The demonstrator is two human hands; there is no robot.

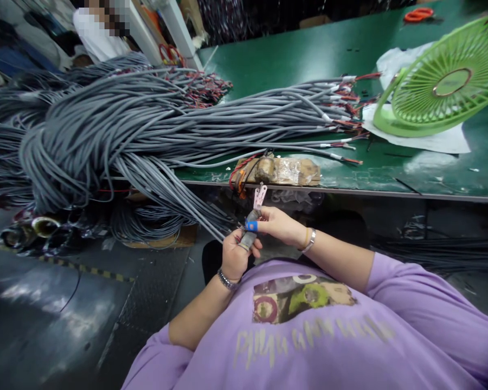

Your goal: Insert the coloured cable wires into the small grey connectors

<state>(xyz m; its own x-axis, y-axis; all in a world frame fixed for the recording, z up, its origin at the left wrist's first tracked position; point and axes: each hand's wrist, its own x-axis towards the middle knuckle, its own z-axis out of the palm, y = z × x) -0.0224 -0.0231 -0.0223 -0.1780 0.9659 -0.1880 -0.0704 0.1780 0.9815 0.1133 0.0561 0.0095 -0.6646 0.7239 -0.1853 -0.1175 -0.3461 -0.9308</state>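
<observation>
One wide green table (284,59) stretches across in front of you, its near edge running just beyond your hands and on out to the right. Across its left half sprawls the big heap of grey cables (146,124), taking up the room there, stripped ends pointing right. A thinner cable run (174,189) spills over the near edge and slants down toward your left hand, leaving little free space on that side.

Over on the right stands the green fan (451,81), tilted, its base on a white sheet (443,138); in front of it, a strip of green tabletop lies open along the edge. Right at that edge, ahead of you, sits a flat cardboard piece (311,172), between the cables and the rim.

And here are your hands, on your side of the edge, close before your shirt! Your left hand (233,260) is curled around the lower end of a grey-wrapped tool (249,239); your right hand (278,225) grips it higher up, thumb pressed along it, a blue band (251,226) on that thumb. The tool tilts upward, its pale ends (260,196) reaching toward the table edge; whether they touch, you can't tell from here.
</observation>
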